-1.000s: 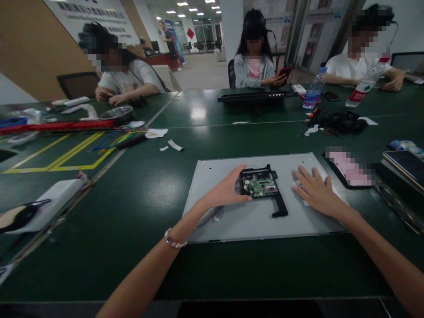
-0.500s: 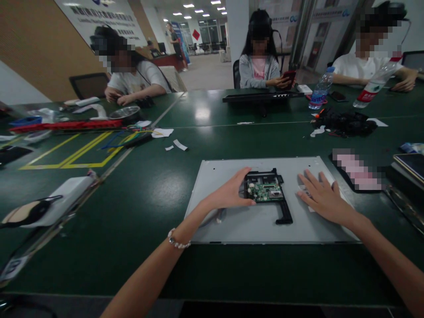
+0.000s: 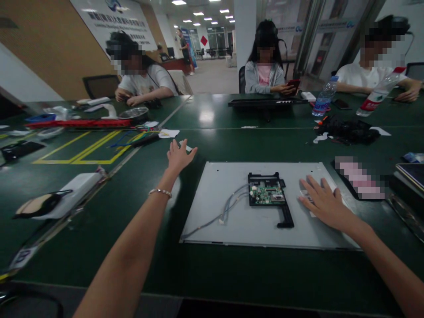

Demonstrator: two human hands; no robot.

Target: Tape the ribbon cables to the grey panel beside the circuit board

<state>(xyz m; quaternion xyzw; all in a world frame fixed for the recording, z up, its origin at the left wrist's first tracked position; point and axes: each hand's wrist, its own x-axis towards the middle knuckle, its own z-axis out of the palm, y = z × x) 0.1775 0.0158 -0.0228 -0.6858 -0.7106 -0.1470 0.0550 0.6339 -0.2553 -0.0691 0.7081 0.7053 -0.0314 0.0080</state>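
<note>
A grey metal panel (image 3: 232,221) lies flat on the green table in front of me. On it sits a green circuit board (image 3: 266,194) in a black plastic frame (image 3: 284,215), with thin grey cables (image 3: 228,205) trailing to its left. My right hand (image 3: 324,201) rests flat on the panel's right part, fingers spread, over a small white label. My left hand (image 3: 179,155) is stretched out past the panel's far left corner, fingers apart, holding nothing, close to small white paper strips (image 3: 188,148) on the table.
Coloured wires (image 3: 139,134) and a metal bowl (image 3: 134,114) lie far left. A black monitor (image 3: 265,102), water bottles (image 3: 324,101) and a black bundle (image 3: 347,128) sit beyond. Three people sit across the table. A white device (image 3: 66,194) lies at left; flat items (image 3: 409,174) at right.
My left hand has left the circuit board and reached forward and left beyond the panel's corner, baring the cables. My right hand stays flat on the panel.
</note>
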